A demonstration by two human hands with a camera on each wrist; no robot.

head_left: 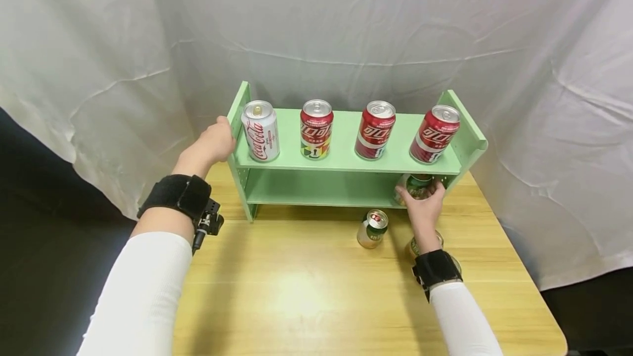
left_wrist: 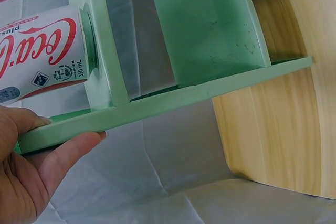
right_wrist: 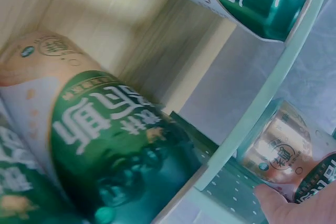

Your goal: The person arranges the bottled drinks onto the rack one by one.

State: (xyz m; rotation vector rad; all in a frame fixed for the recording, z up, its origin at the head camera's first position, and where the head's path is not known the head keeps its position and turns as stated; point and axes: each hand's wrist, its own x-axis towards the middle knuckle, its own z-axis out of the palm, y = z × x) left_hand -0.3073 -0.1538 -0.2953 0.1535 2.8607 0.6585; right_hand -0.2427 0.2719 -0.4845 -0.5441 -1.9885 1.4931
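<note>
"Coca-Cola plus" can [head_left: 260, 131], 330 mL label

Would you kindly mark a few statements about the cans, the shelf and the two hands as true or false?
1. Four cans stand on the top board of the green shelf. True.
2. The white can stands at the right end of the row. False: it stands at the left end.
3. The right hand holds a green can at the lower shelf. True.
4. The left hand grips a red can. False: it holds the shelf's left side panel.
5. A green can on the table stands before the shelf. True.
</note>
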